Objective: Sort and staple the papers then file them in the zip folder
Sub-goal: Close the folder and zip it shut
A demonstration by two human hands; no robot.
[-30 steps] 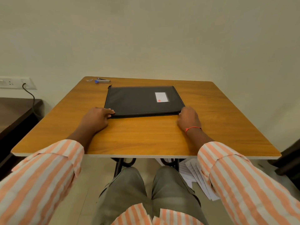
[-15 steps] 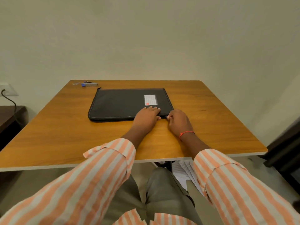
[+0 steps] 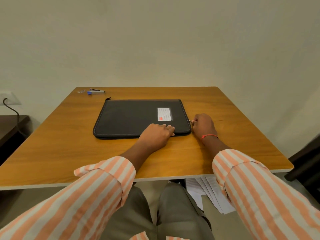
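Note:
A black zip folder (image 3: 131, 116) with a white label lies flat in the middle of the wooden table (image 3: 69, 149). My left hand (image 3: 156, 135) rests palm down on the folder's near right edge, fingers together. My right hand (image 3: 203, 126) is at the folder's right side, pinching the small metal zip pull (image 3: 190, 120). A stapler (image 3: 96, 92) lies at the far left corner of the table. Several white papers (image 3: 209, 193) lie on the floor beneath the table, to the right of my knees.
A small wire-like item (image 3: 81, 91) lies next to the stapler. A dark side table (image 3: 10, 125) stands at the left under a wall socket (image 3: 8, 100) with a black cable. Dark furniture (image 3: 306, 158) sits at the right edge.
My left hand moved from the folder's near left corner to its near right edge. My right hand took the zip pull at the near right corner and drew it up along the right side.

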